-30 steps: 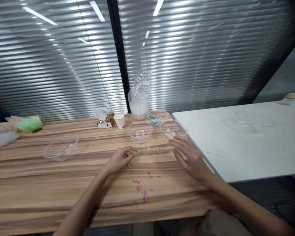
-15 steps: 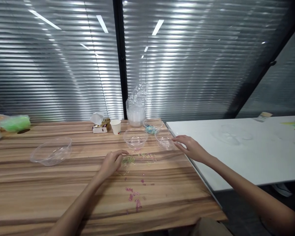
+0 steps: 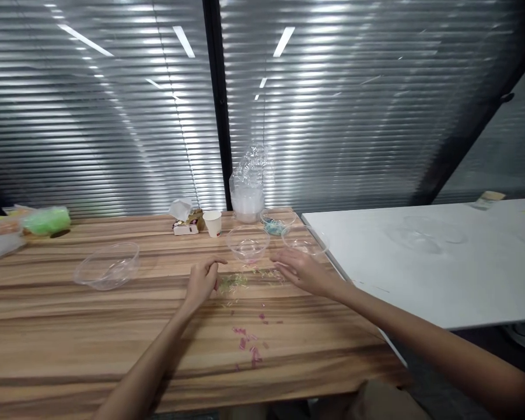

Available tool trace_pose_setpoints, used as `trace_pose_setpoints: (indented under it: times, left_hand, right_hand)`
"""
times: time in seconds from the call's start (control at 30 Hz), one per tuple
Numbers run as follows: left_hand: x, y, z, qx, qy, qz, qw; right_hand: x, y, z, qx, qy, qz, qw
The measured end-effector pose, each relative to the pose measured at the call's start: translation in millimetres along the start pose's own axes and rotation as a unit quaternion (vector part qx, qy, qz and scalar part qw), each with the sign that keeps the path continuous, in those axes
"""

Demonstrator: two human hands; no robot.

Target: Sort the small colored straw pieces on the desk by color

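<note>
Small coloured pieces lie scattered on the wooden table: a greenish cluster between my hands and a pink cluster nearer to me. My left hand rests on the table just left of the greenish pieces, fingers curled loosely, nothing visibly held. My right hand hovers low just right of them, fingers stretched out and apart, empty. Right behind the pieces stands a clear plastic bowl. Another clear bowl sits by the table's right edge, behind my right hand.
A third clear bowl with blue pieces, a stack of clear bowls in plastic wrap, a paper cup and a small box stand at the back. A large clear bowl sits left. A white table adjoins on the right.
My right hand has drawn back from the right-hand bowl and moved left toward the greenish pieces. My left hand stays by them, its fingers a little looser.
</note>
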State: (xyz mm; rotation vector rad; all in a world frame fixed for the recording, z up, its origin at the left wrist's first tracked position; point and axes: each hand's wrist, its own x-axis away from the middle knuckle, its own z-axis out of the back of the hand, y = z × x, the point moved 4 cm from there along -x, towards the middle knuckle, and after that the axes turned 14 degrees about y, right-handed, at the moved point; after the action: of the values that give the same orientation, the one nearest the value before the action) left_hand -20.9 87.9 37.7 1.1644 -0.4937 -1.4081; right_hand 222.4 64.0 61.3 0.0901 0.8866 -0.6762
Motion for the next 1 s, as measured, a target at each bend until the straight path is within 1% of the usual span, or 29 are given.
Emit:
trace_pose_setpoints:
  times: [0.07,0.13,0.2,0.3,0.37,0.5,0.63,0.77,0.9,1.0]
  left_hand:
    - [-1.9,-1.3,1.4,-0.003,0.008,-0.002,1.000]
    - [-3.6,-2.3,2.2,-0.013,0.013,-0.009,1.000]
    - [-4.9,-3.2,2.6,-0.026,0.018,-0.016,0.999]
    - [-6.2,-4.9,2.6,-0.036,0.024,-0.020,0.999]
    - [-6.7,-6.2,2.3,-0.036,0.025,-0.021,0.999]
    - [-7.1,-8.0,0.8,-0.030,0.022,-0.023,0.999]
    - [-6.0,-8.2,-2.8,-0.030,0.002,-0.031,0.999]
    - [-4.6,-9.6,-6.3,-0.029,-0.016,-0.039,0.999]
    - [-4.0,-11.4,-8.9,-0.023,-0.029,-0.049,0.998]
    - [-4.0,-12.1,-10.1,-0.022,-0.034,-0.051,0.998]
  right_hand:
    - [3.1,-10.6,-16.8,-0.039,-0.011,-0.016,0.999]
    - [6.4,-13.9,-34.3,-0.043,-0.038,-0.030,0.998]
    - [7.3,-9.1,-49.5,-0.028,-0.059,-0.054,0.996]
    - [2.9,5.5,-64.3,-0.002,-0.055,-0.101,0.993]
    - [-0.5,14.2,-69.4,0.016,-0.055,-0.124,0.991]
    - [-2.0,22.2,-72.8,0.031,-0.085,-0.153,0.984]
    - [-1.6,22.5,-74.2,0.035,-0.102,-0.171,0.979]
    - [-4.6,23.3,-81.3,0.039,-0.117,-0.189,0.974]
    - [-9.5,23.2,-86.5,0.039,-0.114,-0.192,0.974]
    - [-12.4,22.9,-87.3,0.047,-0.113,-0.207,0.971]
